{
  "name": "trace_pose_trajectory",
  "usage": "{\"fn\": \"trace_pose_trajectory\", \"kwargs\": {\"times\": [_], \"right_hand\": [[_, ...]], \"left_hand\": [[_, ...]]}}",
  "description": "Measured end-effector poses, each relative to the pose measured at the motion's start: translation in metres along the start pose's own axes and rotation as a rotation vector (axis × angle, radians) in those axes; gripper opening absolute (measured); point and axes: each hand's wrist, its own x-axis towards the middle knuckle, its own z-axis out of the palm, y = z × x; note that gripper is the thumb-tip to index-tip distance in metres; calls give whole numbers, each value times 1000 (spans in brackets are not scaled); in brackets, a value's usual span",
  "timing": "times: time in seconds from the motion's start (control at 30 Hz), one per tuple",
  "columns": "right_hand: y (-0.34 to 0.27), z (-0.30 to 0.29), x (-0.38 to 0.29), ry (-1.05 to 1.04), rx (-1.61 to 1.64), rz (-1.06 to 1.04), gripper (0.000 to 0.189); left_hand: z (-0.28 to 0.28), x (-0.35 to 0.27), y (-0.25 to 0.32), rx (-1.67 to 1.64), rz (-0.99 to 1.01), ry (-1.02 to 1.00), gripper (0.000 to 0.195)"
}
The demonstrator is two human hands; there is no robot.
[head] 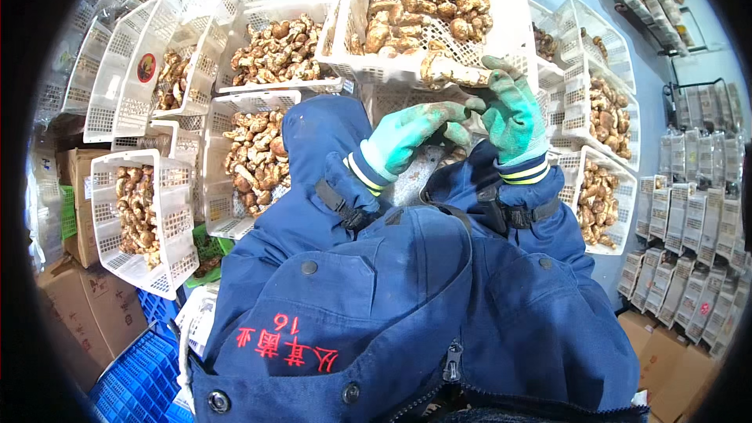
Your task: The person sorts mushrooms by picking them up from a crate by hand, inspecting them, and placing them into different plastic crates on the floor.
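Note:
My left hand (411, 135), in a green-coated knit glove, is bent over the lap, its fingertips meeting those of the other hand; whether it grips anything is hard to see. In the same kind of glove, my right hand (508, 108) is raised, its fingers at the stem end of a large mushroom (449, 70). That mushroom lies across the near rim of a white perforated plastic crate (388, 70), and whether the fingers grip it cannot be told. More brown-and-cream mushrooms (405, 9) lie inside this crate.
White crates of mushrooms stand at the left (252, 158), far left (141, 217) and right (605, 200). Blue plastic crates (138, 370) and a cardboard box (94, 311) are at lower left. Stacked grey-white crates (693, 211) line the right side, with cardboard (670, 358) below them.

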Motion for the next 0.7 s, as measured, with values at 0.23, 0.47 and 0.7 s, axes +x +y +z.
{"fn": "trace_pose_trajectory", "kwargs": {"times": [0.23,0.47,0.7], "right_hand": [[14,2,-20,-108,-167,-156,34],[21,16,-33,-385,-1216,-754,30],[22,1,-45,-274,-1087,-327,43]], "left_hand": [[-2,5,-12,-343,-65,3,36],[-70,5,-47,1377,709,21,33],[-14,2,-18,222,76,365,20]]}}
